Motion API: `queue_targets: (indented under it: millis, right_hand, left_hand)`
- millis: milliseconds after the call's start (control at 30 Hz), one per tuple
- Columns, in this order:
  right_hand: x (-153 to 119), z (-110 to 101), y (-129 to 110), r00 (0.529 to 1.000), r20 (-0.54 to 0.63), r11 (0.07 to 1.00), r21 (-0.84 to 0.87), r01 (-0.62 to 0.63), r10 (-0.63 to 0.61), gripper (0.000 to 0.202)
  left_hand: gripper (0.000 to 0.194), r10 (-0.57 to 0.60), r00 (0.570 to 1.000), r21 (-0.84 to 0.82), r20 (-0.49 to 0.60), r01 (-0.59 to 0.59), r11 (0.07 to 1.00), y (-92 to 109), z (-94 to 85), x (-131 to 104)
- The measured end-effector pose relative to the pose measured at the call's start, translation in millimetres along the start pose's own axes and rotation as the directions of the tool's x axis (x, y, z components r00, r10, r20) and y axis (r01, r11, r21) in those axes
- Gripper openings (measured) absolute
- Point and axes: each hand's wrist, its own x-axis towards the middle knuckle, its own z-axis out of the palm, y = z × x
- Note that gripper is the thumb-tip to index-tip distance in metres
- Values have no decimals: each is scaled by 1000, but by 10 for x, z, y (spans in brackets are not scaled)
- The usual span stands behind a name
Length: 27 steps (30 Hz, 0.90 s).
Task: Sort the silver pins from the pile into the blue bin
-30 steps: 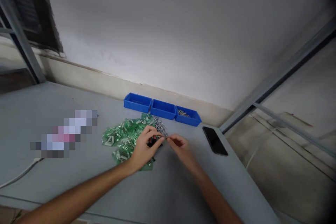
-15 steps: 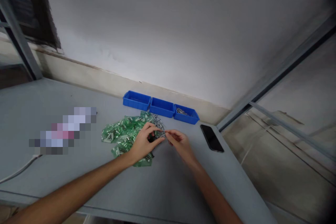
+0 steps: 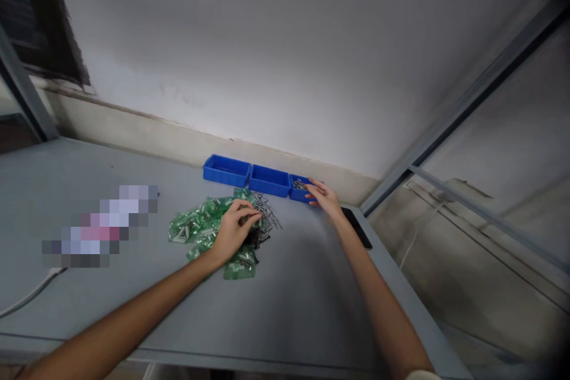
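Observation:
My left hand is over the right part of a heap of green plastic bags that hold small metal parts. Its thumb and fingertips are pressed together; whatever they pinch is too small to name. Loose metal screws or pins lie just right of it, with dark small parts below them. My right hand reaches over the rightmost blue bin, fingers apart, and nothing shows clearly between them. That bin has metal pieces inside.
Two more blue bins stand in a row along the wall. A black phone lies behind my right forearm. At the left are a blurred-out object and a white cable. A metal frame rises at the right.
My right hand has left the pile beside my left hand and moved up and right to the rightmost bin, its fingers spreading. My left hand has shifted slightly left. The view has shifted slightly.

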Motion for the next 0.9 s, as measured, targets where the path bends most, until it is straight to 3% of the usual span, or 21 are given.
queue_targets:
  millis: [167, 267, 433, 533, 700, 900]
  right_hand:
    - [-318, 172, 102, 964, 258, 958, -253, 138, -71, 38]
    - [-554, 275, 151, 939, 324, 869, -423, 256, -118, 35]
    - [-752, 371, 194, 918, 306, 660, -639, 396, -254, 20]
    - [-769, 381, 263, 914, 309, 570, -714, 406, -264, 16]
    - [-766, 406, 380, 928, 273, 573, -730, 373, -255, 18]
    - [-839, 449, 224, 935, 104, 631, -712, 308, -339, 17]
  left_hand:
    - [14, -3, 999, 10, -36, 4, 1000, 20, 0, 2]
    - [10, 5, 999, 21, -39, -4, 1000, 27, 6, -14]
    - [13, 46, 999, 18, -26, -46, 999, 90, 27, -72]
    - [21, 55, 998, 20, 41, -56, 998, 150, 53, -113]
    - [18, 50, 988, 4, 145, -51, 999, 201, 77, -132]
    - [16, -5, 996, 16, 91, 3, 1000, 164, 46, -73]
